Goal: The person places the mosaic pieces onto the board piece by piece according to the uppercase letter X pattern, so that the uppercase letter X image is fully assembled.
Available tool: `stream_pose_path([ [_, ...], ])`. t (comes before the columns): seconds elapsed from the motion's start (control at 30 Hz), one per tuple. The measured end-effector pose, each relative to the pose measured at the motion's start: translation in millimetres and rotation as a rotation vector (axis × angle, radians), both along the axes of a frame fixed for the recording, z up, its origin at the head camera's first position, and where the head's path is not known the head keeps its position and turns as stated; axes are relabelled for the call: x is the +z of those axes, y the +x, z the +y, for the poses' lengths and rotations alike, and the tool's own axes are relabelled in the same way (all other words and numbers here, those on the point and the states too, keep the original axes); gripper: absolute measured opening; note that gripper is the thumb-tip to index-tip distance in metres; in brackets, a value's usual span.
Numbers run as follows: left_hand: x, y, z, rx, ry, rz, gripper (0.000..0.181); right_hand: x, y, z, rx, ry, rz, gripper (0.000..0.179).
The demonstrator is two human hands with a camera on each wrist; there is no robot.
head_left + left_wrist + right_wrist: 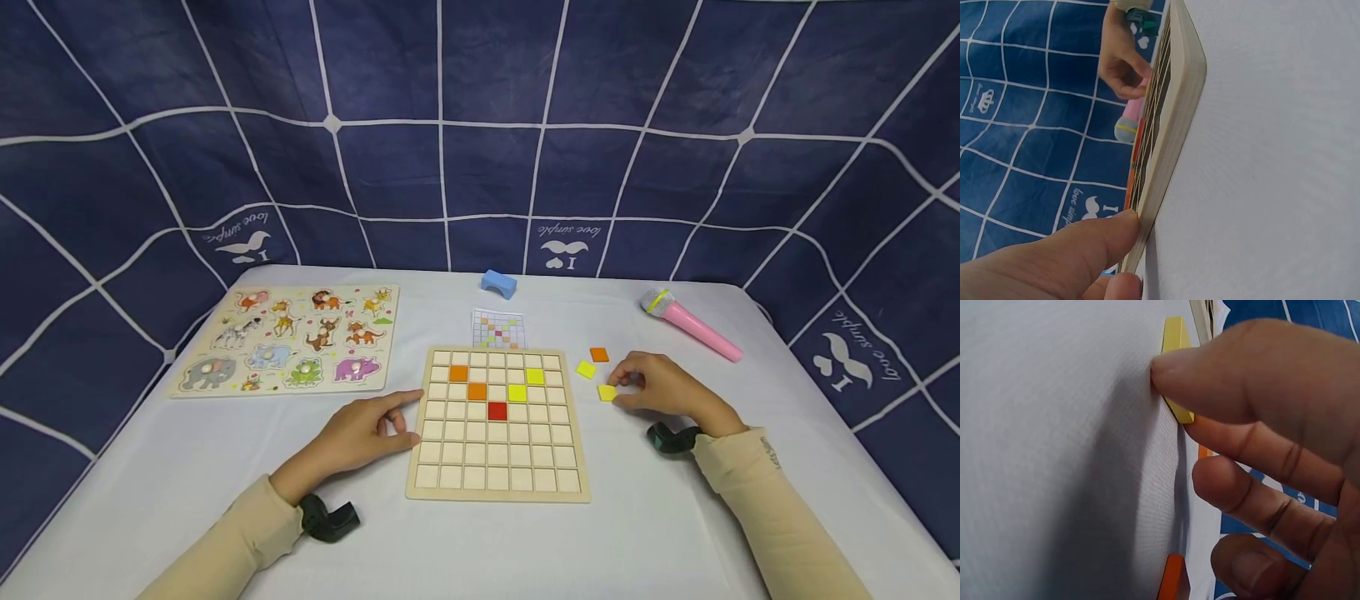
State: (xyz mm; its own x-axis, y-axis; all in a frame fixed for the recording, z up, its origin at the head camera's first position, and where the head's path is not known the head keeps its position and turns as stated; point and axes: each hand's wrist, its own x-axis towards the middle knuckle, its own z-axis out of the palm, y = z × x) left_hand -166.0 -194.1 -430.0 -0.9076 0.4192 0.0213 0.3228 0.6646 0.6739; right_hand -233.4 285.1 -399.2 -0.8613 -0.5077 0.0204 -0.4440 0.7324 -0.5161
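My right hand point(656, 385) pinches a yellow square tile point(607, 392) between thumb and index finger, low over the white cloth. In the right wrist view the tile point(1175, 337) is tilted by the thumb, its other fingers loosely bent. My left hand point(367, 431) rests against the left edge of a wooden grid board point(497, 497), index finger and thumb spread apart along it. In the left wrist view its thumb touches the board's rim point(1175, 131). The board holds two orange tiles point(458, 373), two yellow tiles point(517, 393) and one red tile point(497, 411) in a V.
Beside the right hand lie a loose yellow tile point(586, 369) and an orange tile point(598, 354). A printed pattern card point(487, 317) lies behind the board, with a blue arch block point(498, 284) beyond. An animal puzzle point(285, 387) sits left, a pink microphone point(701, 332) right.
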Motion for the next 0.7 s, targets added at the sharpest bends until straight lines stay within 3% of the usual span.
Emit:
stream_pose_path([
  [0.27,0.0,-0.1,-0.9,-0.001,-0.005,0.006,0.063,-0.5,0.4,-5,0.026,-0.05,0.022,0.021],
  [0.7,-1.6,-0.6,-0.5,-0.002,-0.003,0.008,0.062,-6.6,6.5,-27,0.049,-0.167,-0.023,0.023],
])
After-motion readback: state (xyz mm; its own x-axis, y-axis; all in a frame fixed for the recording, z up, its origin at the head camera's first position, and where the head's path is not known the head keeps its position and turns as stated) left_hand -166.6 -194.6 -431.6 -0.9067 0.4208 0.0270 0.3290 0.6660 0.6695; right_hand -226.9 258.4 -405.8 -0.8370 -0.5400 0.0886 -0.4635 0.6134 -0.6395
